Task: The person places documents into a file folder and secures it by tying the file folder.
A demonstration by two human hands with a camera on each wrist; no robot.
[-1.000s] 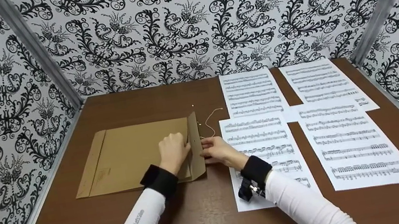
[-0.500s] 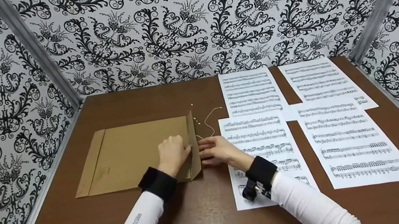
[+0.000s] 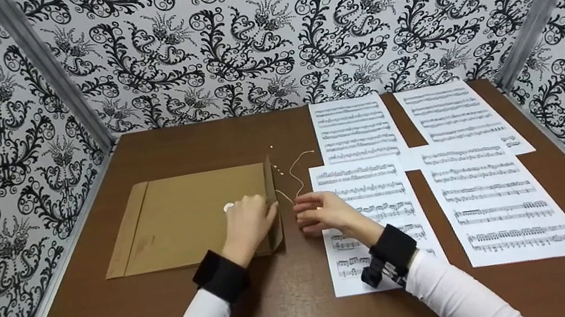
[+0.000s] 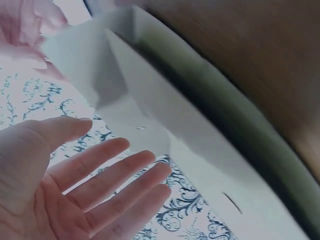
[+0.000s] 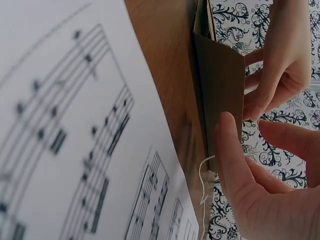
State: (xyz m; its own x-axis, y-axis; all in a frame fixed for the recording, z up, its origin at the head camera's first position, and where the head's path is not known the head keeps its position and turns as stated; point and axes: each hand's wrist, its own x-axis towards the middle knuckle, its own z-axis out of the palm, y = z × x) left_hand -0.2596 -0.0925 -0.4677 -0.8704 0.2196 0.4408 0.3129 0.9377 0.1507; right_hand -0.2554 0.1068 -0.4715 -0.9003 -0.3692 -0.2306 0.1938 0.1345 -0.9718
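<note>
One flat brown paper envelope [image 3: 186,203] lies on the brown table [image 3: 291,312], left of at least four white music sheets [image 3: 503,207]. It seems light, bendable, best pinched at its raised flap [image 5: 220,70]. The left hand [image 3: 246,225] has fingers spread; the right hand [image 3: 331,214] has fingers gently bent, thumb apart.

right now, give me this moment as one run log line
left hand: over envelope, by raised flap | right hand: near string, apart from envelope | sheet music: right of envelope
</note>
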